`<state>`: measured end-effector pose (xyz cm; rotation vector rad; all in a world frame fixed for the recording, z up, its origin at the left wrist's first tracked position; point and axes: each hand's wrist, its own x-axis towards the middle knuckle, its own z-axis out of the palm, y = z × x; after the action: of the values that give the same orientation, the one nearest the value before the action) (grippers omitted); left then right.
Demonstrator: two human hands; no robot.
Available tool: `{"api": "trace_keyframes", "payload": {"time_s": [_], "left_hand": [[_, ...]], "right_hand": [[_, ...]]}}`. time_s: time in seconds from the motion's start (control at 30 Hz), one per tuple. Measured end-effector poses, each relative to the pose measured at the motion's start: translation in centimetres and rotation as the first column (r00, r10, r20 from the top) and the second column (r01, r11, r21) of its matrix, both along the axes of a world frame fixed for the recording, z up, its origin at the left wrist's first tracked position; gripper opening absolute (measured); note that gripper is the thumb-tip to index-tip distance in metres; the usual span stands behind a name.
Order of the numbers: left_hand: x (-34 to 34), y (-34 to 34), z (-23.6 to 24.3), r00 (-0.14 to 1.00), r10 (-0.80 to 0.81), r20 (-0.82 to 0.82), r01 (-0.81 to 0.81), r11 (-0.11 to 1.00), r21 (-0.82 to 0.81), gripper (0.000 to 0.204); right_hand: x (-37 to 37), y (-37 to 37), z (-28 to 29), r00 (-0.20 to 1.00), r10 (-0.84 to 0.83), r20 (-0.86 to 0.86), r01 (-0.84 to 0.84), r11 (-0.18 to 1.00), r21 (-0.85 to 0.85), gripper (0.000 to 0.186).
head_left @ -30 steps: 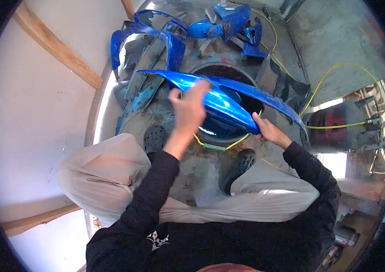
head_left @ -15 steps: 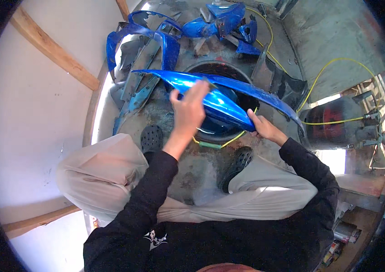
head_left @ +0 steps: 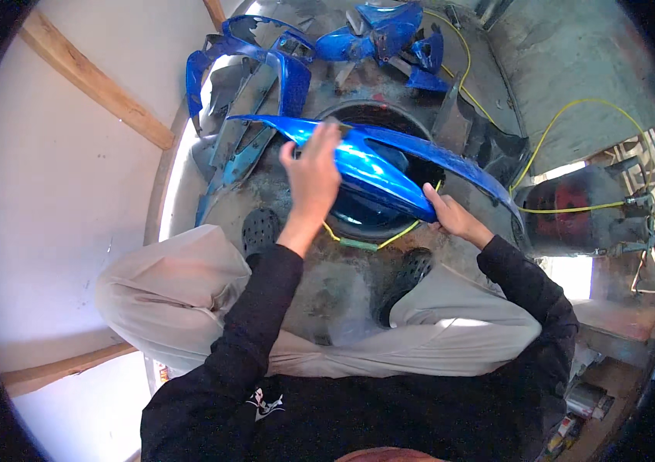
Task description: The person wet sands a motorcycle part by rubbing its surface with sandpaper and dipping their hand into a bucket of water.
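Where the far left of the floor is cluttered, a blue arched piece [head_left: 293,86] stands behind the work. Nearer, over the round dark tub [head_left: 377,115], hangs a long blue panel [head_left: 385,173], starting at its left in a thin, sharp tip of deeper blue. Next comes the left hand [head_left: 314,171], laid over the panel with its fingers together and thumb apart; a small dark bit shows at the fingertips, and I can't tell whether they grip it. Just right of that hand the panel swells, glossy and vivid, with white glare streaking its curve. Beyond the bulge it splits around a gap: the near branch narrows to a point, clamped between the right hand's [head_left: 453,214] thumb and fingers, while the far branch bows out past that hand to the right, slimmer, duller and hazy towards its end.
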<state>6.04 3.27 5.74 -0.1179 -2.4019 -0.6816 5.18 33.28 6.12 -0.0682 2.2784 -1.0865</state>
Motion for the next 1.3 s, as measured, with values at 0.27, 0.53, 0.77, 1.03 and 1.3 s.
{"api": "trace_keyframes", "payload": {"time_s": [0.27,0.53,0.77,1.03,1.3], "left_hand": [[2.2,1.1,-0.8,0.978,-0.2,0.055,0.201,0.979,-0.02,0.039],[1.8,2.2,-0.9,0.938,-0.339,0.07,0.341,0.94,-0.025,0.039],[-2.3,-3.5,0.8,0.991,0.115,-0.072,-0.118,0.992,-0.04,0.034],[-0.4,-0.4,0.0,0.959,-0.277,-0.058,0.27,0.958,-0.1,0.032],[-0.2,0.1,-0.3,0.959,-0.279,-0.048,0.276,0.959,-0.057,0.035]], "right_hand": [[0.0,-0.3,0.7,0.999,-0.003,0.045,0.002,0.999,0.041,0.096],[0.0,-0.4,0.4,1.0,0.004,0.01,-0.005,1.0,0.025,0.094],[-0.2,-0.3,0.3,1.0,0.008,0.02,-0.009,0.999,0.053,0.093],[-0.3,0.0,-0.4,0.999,0.037,-0.01,-0.036,0.994,0.102,0.091],[-0.3,-0.5,0.2,0.996,0.086,0.019,-0.087,0.993,0.075,0.089]]}}
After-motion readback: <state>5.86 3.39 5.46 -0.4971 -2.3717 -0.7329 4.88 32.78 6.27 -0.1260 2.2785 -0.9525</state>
